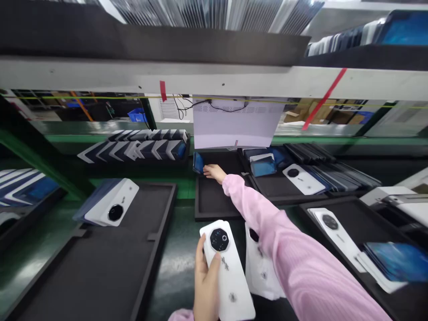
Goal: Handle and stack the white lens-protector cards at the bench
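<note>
In the lower middle my left hand [206, 285] grips a white phone [234, 276], its back towards me, with a round black camera block near the top. My thumb lies just below that block. Farther off, my right hand [214, 172] is stretched forward, its fingertips at the edge of a phone with a dark blue face [198, 162]. That phone stands tilted at the left side of a black tray [214, 196]. Beneath my right forearm lies a white item [261, 272] with another camera block, partly hidden by the pink sleeve.
A large black tray [110, 272] on the left bears stacked phones [115, 200]. Rows of phones [143, 147] stand behind it. More trays with white and blue phones [337, 232] lie on the right. A shelf beam [214, 80] crosses above, with a pale panel [237, 125] below it.
</note>
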A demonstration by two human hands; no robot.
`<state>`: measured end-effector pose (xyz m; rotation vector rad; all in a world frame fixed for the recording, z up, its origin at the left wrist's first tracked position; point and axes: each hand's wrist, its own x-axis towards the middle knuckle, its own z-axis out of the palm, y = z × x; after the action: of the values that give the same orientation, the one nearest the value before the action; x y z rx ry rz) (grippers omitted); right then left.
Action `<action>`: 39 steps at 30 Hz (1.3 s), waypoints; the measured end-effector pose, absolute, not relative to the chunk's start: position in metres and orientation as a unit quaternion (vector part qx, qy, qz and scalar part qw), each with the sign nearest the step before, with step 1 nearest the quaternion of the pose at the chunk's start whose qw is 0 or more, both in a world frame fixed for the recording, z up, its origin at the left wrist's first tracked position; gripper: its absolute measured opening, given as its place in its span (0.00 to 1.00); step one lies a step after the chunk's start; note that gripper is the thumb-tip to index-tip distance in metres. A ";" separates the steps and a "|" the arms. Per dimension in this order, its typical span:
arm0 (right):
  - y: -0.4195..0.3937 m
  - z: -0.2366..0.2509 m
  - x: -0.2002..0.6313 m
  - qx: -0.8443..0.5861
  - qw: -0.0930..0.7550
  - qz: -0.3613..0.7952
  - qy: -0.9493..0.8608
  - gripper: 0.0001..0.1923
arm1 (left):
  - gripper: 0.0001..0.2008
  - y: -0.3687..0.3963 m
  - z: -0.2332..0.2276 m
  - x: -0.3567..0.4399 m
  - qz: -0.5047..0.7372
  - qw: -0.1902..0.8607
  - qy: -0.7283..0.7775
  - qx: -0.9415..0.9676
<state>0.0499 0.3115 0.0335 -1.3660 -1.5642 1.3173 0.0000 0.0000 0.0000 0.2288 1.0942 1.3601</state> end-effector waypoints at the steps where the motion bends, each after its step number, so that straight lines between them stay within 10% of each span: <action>1: 0.292 0.038 0.063 -0.511 0.334 0.510 -0.606 0.11 | 0.36 -0.001 -0.001 -0.001 0.592 0.632 0.484 0.124; 5: 0.196 0.052 0.117 -0.460 0.324 0.522 -0.641 0.08 | 0.39 -0.004 -0.010 0.001 0.600 0.607 0.483 0.195; 12: 0.063 0.045 0.159 -0.433 0.323 0.217 -0.813 0.18 | 0.39 -0.009 -0.027 0.009 0.602 0.563 0.476 0.307; 30: 0.036 -0.004 0.152 -0.499 0.527 0.393 -0.565 0.08 | 0.32 -0.020 -0.042 0.013 0.531 0.291 0.567 0.558; 39: 0.021 -0.005 0.159 -0.413 0.471 0.094 -0.774 0.04 | 0.35 -0.015 -0.039 0.014 0.568 0.469 0.498 0.458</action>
<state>0.1594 0.0205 -0.0055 -1.0126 -1.8948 0.2311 0.0141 -0.0148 -0.0393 1.1228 1.2220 1.3914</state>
